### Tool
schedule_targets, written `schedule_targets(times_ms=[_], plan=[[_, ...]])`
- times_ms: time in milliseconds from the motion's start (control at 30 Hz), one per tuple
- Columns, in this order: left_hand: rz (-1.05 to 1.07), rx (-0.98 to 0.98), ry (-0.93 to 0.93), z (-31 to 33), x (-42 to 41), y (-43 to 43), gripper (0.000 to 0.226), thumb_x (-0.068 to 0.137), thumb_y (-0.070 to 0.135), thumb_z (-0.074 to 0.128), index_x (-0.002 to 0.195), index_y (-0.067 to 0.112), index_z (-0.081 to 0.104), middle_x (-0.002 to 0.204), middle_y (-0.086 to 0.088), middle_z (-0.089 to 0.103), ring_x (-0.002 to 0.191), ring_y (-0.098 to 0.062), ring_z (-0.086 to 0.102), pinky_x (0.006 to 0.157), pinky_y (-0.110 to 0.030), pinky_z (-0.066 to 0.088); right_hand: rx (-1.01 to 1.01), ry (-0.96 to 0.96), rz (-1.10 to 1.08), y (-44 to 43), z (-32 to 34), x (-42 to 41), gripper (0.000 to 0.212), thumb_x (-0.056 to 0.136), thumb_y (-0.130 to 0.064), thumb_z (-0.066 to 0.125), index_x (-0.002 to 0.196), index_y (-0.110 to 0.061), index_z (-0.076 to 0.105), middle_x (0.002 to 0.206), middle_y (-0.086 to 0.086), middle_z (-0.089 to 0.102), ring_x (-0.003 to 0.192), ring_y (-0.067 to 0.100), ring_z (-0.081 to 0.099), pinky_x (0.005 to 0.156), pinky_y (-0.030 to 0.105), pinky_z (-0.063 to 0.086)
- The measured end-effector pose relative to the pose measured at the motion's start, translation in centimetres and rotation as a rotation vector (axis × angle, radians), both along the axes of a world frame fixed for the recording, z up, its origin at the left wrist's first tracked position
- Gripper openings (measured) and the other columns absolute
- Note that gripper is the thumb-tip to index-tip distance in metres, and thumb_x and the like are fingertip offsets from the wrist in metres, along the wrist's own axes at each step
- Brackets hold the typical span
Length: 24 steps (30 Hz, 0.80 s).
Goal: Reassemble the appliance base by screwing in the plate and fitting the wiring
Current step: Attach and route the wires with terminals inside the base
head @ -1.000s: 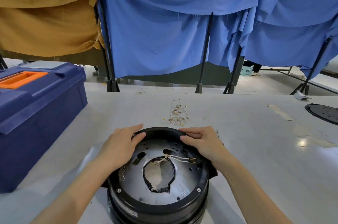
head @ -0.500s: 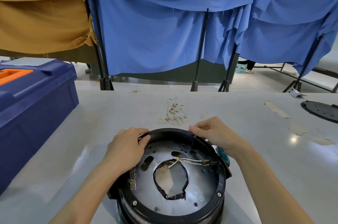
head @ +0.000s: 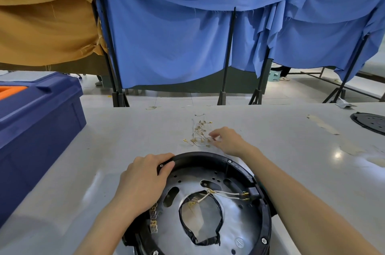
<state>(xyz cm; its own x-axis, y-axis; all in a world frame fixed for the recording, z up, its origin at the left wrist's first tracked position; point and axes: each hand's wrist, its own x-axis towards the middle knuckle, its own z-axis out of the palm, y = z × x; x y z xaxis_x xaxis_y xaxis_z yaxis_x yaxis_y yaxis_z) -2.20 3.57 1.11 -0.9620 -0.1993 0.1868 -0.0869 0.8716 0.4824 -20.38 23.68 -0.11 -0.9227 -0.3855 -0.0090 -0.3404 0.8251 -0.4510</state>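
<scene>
- Black plastic forms the appliance base [head: 264, 221], which sits upturned at the near edge of the table [head: 135, 129]. Its silvery plate [head: 235, 225] is seated inside, and white fitted wires [head: 225, 193] run from the centre hole to terminals on the right.
- The left hand [head: 143, 179] grips the base's far-left rim, with its fingers curled over the edge.
- The right hand [head: 228, 140] reaches past the base to the loose wires [head: 199, 134]. Its fingertips are at the right edge of the heap, and I cannot tell whether they have closed on one.
- The step looks like fetching the next lead. The thin leads seem tangled, so it is best to pinch one by its brass terminal and lift slowly while the base stays braced.
- The table is pale grey and glossy, with tape scraps to the right. A blue toolbox [head: 39, 113] stands at the left and a black perforated disc [head: 370, 122] lies far right.
- Behind the table, blue cloth [head: 170, 46] and mustard cloth [head: 41, 25] hang on black stands.
</scene>
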Motion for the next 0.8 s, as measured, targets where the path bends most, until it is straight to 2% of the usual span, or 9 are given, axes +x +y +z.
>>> schedule_targets(times_ms=[67,167,300,400,533,700,800], plan=[[0.006,0.009,0.004,0.0,0.0,0.0,0.028,0.099,0.046,0.043,0.122,0.051,0.058,0.107,0.014,0.069,0.099,-0.02,0.059,0.079,-0.032,0.049,-0.046,0.06,-0.019,-0.3,-0.3,-0.1,0.03,0.091,-0.014,0.064,0.121,-0.009,0.065,0.117,0.007,0.067,0.104,0.021,0.058,0.095,0.034,0.046],[0.01,0.012,0.003,0.0,0.1,0.0,0.029,0.099,0.045,0.043,0.123,0.05,0.058,0.11,0.014,0.068,0.102,-0.019,0.059,0.08,-0.032,0.049,-0.111,0.087,-0.026,-0.2,-0.3,0.1,0.023,0.083,-0.008,0.071,0.106,-0.003,0.071,0.097,0.01,0.069,0.083,0.016,0.057,0.076,0.023,0.045],[0.018,0.015,-0.012,-0.1,0.1,0.0,0.029,0.099,0.045,0.042,0.124,0.05,0.057,0.113,0.013,0.068,0.104,-0.02,0.058,0.081,-0.032,0.049,-0.287,0.057,-0.019,0.7,0.4,0.5,0.014,0.086,-0.011,0.071,0.097,-0.002,0.073,0.091,0.007,0.07,0.079,0.013,0.06,0.073,0.022,0.049],[0.021,0.013,-0.023,0.0,0.1,0.1,0.03,0.099,0.045,0.042,0.125,0.05,0.056,0.114,0.012,0.067,0.104,-0.019,0.058,0.08,-0.032,0.048,-0.502,0.055,-0.06,1.5,1.2,0.9,0.006,0.089,-0.01,0.069,0.091,-0.007,0.074,0.086,0.005,0.072,0.076,0.017,0.064,0.069,0.029,0.056],[0.023,0.016,-0.032,0.1,0.1,0.1,0.03,0.1,0.045,0.041,0.126,0.049,0.055,0.113,0.012,0.067,0.105,-0.02,0.057,0.082,-0.033,0.049,-0.728,0.106,-0.163,2.2,1.9,1.8,0.012,0.089,-0.009,0.069,0.081,-0.018,0.072,0.074,0.001,0.073,0.064,0.018,0.069,0.067,0.028,0.06],[0.023,0.028,-0.032,0.1,0.2,0.3,0.03,0.1,0.045,0.042,0.126,0.049,0.055,0.115,0.011,0.067,0.107,-0.021,0.057,0.083,-0.034,0.049,-1.042,0.067,-0.289,2.9,3.3,2.8,0.007,0.087,-0.007,0.071,0.083,-0.011,0.075,0.066,0.002,0.072,0.059,0.014,0.067,0.063,0.023,0.058],[0.024,0.034,-0.027,0.2,0.3,0.2,0.028,0.099,0.045,0.043,0.123,0.05,0.057,0.111,0.012,0.068,0.105,-0.021,0.058,0.082,-0.034,0.049,-1.196,0.024,-0.312,3.5,4.5,3.5,0.006,0.087,-0.006,0.071,0.083,-0.009,0.075,0.07,0.007,0.073,0.064,0.017,0.066,0.062,0.024,0.056]])
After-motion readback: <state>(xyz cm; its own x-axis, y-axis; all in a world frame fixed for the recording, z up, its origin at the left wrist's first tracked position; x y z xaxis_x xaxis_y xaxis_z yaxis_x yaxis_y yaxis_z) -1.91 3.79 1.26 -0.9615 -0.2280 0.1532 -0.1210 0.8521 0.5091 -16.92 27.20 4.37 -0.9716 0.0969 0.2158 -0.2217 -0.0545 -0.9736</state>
